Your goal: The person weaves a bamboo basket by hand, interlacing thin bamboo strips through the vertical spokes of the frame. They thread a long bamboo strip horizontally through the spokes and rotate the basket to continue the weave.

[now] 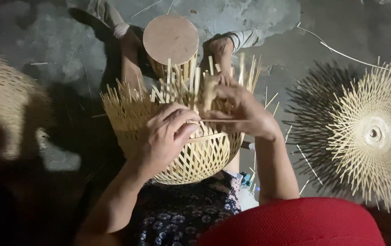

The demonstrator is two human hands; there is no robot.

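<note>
Bamboo basket (191, 155), half woven, sits on the lap with loose strips standing up from its rim; its far side is hidden behind the hands. Left hand (168, 134) curls closed on the rim weave. Right hand (243, 111) pinches a thin strip (225, 120) lying across. Beyond stands a round block (170, 38), partly hidden by the strips.

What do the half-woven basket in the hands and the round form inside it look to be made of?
The basket: thin pale bamboo or similar cane strips, unfinished, judging by the flat splints in an open lattice with loose ends standing up. The round form: a matt brown flat-topped block, perhaps wood; the picture leaves it open.
</note>
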